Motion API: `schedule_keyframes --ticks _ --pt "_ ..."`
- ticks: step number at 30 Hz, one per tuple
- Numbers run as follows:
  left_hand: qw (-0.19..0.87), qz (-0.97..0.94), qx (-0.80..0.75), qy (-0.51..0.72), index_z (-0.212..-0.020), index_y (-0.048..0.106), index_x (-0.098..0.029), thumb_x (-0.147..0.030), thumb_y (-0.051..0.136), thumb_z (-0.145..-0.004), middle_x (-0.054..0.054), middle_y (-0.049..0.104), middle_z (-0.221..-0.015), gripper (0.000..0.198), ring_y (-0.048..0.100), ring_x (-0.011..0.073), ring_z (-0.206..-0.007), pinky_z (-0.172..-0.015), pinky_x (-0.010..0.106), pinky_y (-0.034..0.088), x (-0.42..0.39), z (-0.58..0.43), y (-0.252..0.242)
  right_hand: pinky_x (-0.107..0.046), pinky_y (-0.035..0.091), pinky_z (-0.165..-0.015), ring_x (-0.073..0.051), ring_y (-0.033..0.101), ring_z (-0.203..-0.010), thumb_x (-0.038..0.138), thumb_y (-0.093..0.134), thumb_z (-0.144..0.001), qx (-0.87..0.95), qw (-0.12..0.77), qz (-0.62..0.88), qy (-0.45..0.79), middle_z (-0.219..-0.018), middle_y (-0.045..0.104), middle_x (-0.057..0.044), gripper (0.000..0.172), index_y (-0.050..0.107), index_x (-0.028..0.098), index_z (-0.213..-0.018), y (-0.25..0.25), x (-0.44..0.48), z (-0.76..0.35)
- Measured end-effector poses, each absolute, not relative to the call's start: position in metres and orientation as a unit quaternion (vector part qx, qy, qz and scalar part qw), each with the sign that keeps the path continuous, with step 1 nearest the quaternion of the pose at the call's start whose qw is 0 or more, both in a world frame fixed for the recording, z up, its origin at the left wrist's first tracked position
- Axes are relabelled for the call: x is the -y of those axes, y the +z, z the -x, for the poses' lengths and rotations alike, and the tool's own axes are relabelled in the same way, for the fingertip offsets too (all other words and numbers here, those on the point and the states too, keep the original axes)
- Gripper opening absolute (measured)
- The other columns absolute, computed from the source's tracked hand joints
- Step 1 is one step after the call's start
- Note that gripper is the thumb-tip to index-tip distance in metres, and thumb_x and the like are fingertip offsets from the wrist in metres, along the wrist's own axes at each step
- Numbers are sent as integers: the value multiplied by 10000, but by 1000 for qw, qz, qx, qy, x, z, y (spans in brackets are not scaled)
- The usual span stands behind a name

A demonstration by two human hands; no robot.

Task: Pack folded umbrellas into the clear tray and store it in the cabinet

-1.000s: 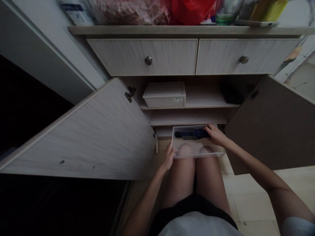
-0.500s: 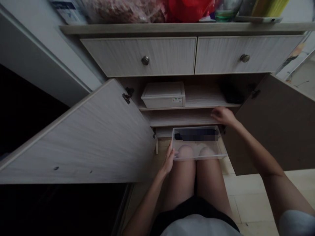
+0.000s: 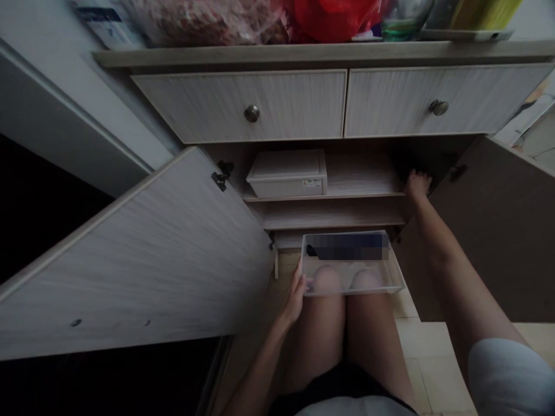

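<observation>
A shallow clear plastic tray (image 3: 349, 290) rests on my knees. My left hand (image 3: 298, 290) is closed on its left side, fingers along the outer wall and tips curling at the near corner. Inside, along the tray's far side, lies a dark blue item (image 3: 347, 247), largely blurred by pixels. My right arm is stretched into the cupboard, and my right hand (image 3: 418, 184) is closed at the right end of the upper shelf (image 3: 362, 176). It is at a dark, black thing (image 3: 403, 162) in the shadow there, whose kind I cannot make out; the fingertips are partly hidden.
A white lidded box (image 3: 286, 173) stands on the upper shelf's left part. Both cupboard doors, left (image 3: 143, 248) and right (image 3: 485, 231), stand wide open at my sides. Above are two knobbed drawers (image 3: 251, 113) and a top bearing a red bag (image 3: 336, 20) and other things.
My right hand has moved up and forward from before the lower shelf to the dark thing on the upper shelf. My left hand keeps its hold on the tray; the view has shifted slightly.
</observation>
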State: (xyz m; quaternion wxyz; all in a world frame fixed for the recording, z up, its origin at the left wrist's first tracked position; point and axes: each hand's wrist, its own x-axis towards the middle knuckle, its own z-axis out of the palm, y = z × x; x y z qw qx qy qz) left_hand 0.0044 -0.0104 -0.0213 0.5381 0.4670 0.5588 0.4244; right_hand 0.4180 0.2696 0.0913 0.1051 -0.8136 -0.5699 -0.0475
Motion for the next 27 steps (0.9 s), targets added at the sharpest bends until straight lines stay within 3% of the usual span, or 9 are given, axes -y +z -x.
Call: schedule_keyframes --ticks 4,8,12,15,18,22,27 --pt "539 -464 -562 421 -1613 289 -256 -819 462 -841 135 384 -1622 971 635 329 -1153 -1018 493 507 11 -4 -23 -474 402 -999 -361 559 -1219 200 511 -936 537 96 836 -55 -1269 572 -318 512 461 -24 -1393 88 -270 -411" --pt "537 -461 -560 431 -1606 305 -279 -788 453 -870 127 354 -1640 907 640 300 -1133 -992 462 521 11 -6 -25 -461 434 -1004 -377 561 -1247 375 644 -897 527 85 845 -30 -1305 541 -333 793 320 -32 -1495 86 -267 -404" --pt "539 -458 -561 430 -1603 312 -282 -815 446 -855 126 334 -1650 928 647 290 -1090 -986 474 520 11 -7 -25 -430 444 -1001 -367 551 -1276 261 651 -896 527 145 837 27 -1335 521 -351 829 218 -58 -1526 86 -260 -406" --pt "540 -465 -559 425 -1606 300 -283 -827 447 -843 128 321 -1656 948 649 278 -1073 -983 459 516 12 -7 -23 -427 447 -1000 -368 548 -1273 200 628 -890 515 202 831 62 -1343 530 -338 674 364 -40 -1461 88 -251 -410" --pt "540 -467 -557 424 -1618 261 -274 -812 442 -856 144 316 -1654 950 650 275 -1080 -957 437 524 12 -7 -19 -428 470 -1006 -345 583 -1230 234 639 -879 527 275 798 102 -1289 605 -257 553 511 39 -1380 87 -235 -412" --pt "534 -478 -547 432 -1617 268 -271 -788 445 -873 136 290 -1666 923 622 299 -1157 -947 423 526 12 -9 -14 -453 530 -973 -316 648 -1116 346 717 -811 560 427 675 219 -1176 677 -163 591 568 118 -1335 85 -196 -410" --pt "540 -486 -541 424 -1612 279 -292 -791 440 -874 122 303 -1663 905 634 298 -1140 -972 444 517 12 -9 -14 -478 528 -1020 -309 647 -1134 580 763 -765 690 419 520 279 -1204 683 -105 647 630 203 -1273 95 -125 -398"
